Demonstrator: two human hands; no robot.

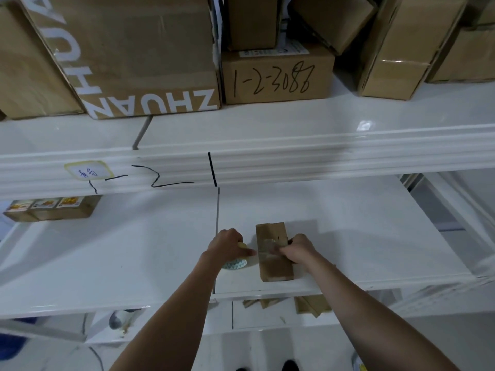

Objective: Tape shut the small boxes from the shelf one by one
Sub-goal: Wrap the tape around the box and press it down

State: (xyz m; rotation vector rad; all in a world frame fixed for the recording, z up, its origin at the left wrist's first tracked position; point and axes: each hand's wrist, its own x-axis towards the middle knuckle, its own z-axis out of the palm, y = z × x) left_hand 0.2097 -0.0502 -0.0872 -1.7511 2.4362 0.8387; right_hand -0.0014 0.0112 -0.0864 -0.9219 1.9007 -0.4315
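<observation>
Head view: a strip of tape goes across the small box [273, 251] on the lower shelf [134, 263].
Left hand [226, 245] grips the tape roll [235, 263] just left of the box; right hand [296, 249] curls over the box's right edge, pressing the tape end down. Best to keep the strip taut and centred over the flap seam, and rub it flat before cutting.

Two bare forearms reach out from the bottom edge, sleeveless to the frame's limit, the left hand [226, 243] and right hand [298, 249] without gloves, rings or watch; dark shoe tips [290, 366] show below them.
</observation>
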